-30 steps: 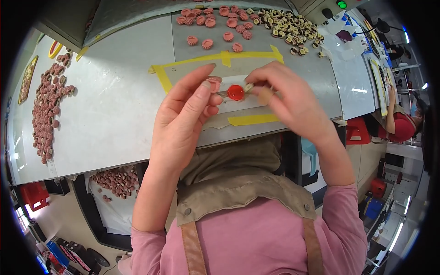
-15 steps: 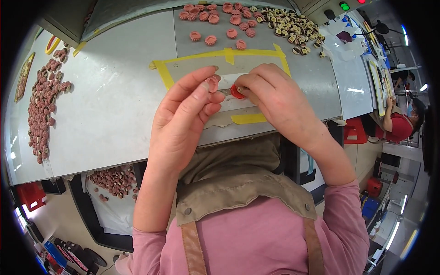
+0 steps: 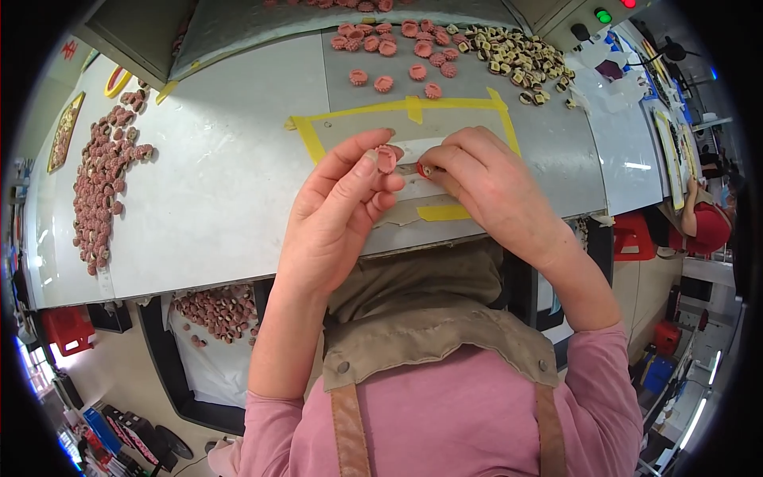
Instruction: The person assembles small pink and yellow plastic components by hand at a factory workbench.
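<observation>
Small, round pink piece with a scalloped rim (image 3: 385, 160), pinched in the left hand (image 3: 338, 203).
Thumb and fingertips hold it by the edge; it looks light, stiff and perhaps brittle, so the ribbed rim seems the best grip. Just beyond it, the right hand (image 3: 494, 184) bends its fingers over a small, round red dish (image 3: 421, 169); whether they grasp anything is hidden.

Likely a factory workshop — small pink pieces (image 3: 417, 72) lie in bulk on the grey workbench (image 3: 214, 175) beyond the left hand (image 3: 338, 195), a control box (image 3: 558, 21) with lit buttons (image 3: 604, 17) stands past the right hand (image 3: 497, 183), and farther right — well apart — is another person (image 3: 707, 230) in red.
</observation>
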A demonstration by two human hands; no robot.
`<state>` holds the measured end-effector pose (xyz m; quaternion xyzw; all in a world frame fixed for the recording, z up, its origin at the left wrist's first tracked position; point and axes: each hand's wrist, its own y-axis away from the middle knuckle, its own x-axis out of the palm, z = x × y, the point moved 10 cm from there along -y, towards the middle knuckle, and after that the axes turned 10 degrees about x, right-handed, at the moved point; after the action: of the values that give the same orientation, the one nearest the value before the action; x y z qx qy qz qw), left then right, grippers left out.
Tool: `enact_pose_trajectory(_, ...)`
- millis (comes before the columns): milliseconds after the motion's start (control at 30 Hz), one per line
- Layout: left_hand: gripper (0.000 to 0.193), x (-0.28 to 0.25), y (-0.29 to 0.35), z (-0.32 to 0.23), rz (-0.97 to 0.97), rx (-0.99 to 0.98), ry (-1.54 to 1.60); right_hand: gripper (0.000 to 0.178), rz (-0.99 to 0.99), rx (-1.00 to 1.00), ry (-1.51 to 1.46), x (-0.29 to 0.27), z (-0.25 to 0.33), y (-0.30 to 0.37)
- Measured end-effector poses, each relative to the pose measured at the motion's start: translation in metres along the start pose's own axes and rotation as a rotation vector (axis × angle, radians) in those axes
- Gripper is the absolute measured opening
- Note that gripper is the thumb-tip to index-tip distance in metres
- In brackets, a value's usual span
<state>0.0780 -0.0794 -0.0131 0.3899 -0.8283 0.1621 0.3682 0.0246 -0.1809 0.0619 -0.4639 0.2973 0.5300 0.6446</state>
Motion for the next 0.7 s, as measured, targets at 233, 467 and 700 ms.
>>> enact_pose_trajectory(233,0.033,0.007,-0.001,-0.003,-0.056,0.052,-0.064,0.017,-0.004,0.089,-0.099,0.000,-0.019,-0.001)
enact_pose_trajectory(467,0.030,0.011,0.000,0.001,-0.024,-0.003,-0.223,0.017,0.010,0.449,-1.074,0.021,-0.040,0.019)
enact_pose_trajectory(700,0.028,0.014,0.000,-0.002,-0.039,0.087,-0.261,0.017,-0.058,0.412,-1.090,0.021,-0.028,0.018)
